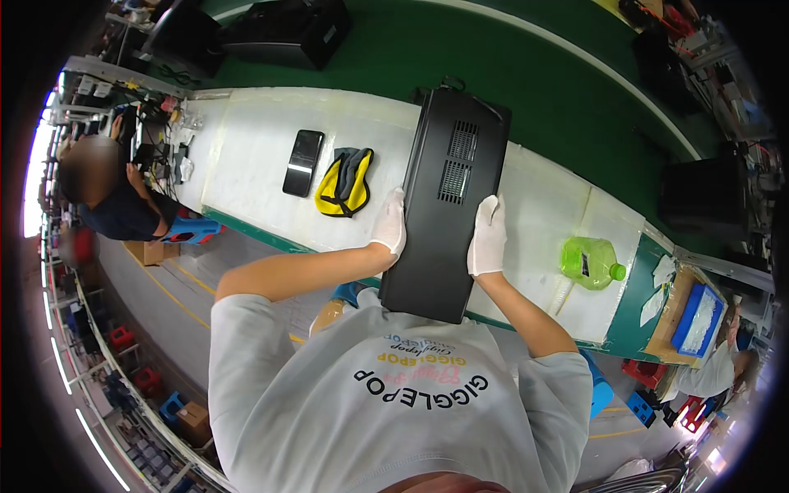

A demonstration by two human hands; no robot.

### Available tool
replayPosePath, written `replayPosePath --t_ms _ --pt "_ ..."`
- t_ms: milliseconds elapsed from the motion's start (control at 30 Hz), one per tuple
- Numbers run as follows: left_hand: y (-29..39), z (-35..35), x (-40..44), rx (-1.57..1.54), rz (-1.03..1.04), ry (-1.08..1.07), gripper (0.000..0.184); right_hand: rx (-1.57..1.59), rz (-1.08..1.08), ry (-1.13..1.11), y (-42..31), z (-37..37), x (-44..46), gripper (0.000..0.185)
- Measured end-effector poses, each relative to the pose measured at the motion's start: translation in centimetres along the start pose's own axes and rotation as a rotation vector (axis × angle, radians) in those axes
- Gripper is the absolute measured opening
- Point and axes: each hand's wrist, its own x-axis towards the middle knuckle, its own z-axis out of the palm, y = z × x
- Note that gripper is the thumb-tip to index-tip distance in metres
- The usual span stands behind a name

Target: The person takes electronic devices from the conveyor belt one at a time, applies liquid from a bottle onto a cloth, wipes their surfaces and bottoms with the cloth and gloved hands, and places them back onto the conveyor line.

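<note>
Left hand (390, 220): I pressed it inward, fingers partly hidden.
Black casing (436, 226): between my palms, over the near edge of the bench (259, 160); even pressure seemed best.
Right hand (488, 237): I pressed the opposite side, thumb uppermost.

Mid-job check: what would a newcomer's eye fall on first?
First, the long black vented case, central, between the white-gloved left hand and right hand. Then the yellow-and-grey cloth item beside the phone, on the bench left of the case. Then the bright green bottle, right of the case.
</note>
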Motion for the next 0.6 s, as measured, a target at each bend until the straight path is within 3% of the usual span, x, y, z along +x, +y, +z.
replayPosePath --t_ms 67,233,333,367,500,567,600 --pt "3.6 1.1 -1.7 -0.041 -0.383 0.112 0.058 -0.001 -0.033 0.011 0.1 0.1 0.0 0.063" --pt "3.3 1.0 -1.7 0.038 -0.338 0.146 0.064 -0.031 -0.022 0.000 -0.2 0.0 0.1 0.061" --pt "1.7 1.1 -2.6 0.160 -0.282 0.231 0.063 -0.027 -0.108 0.105 0.5 0.6 0.2 0.045" --pt "1.2 1.3 -1.5 0.190 -0.205 0.286 0.061 -0.017 -0.132 0.109 0.9 0.7 1.2 0.045" --pt "3.3 1.3 -1.9 0.172 -0.267 0.216 0.061 -0.029 -0.064 0.078 1.5 0.6 0.3 0.042" --pt "4.2 1.5 -2.1 0.167 -0.275 0.214 0.061 0.007 -0.144 0.091 0.2 0.6 0.3 0.042" --pt "4.4 1.6 -2.3 0.163 -0.270 0.213 0.061 0.046 -0.087 0.066 0.3 0.6 0.2 0.050"
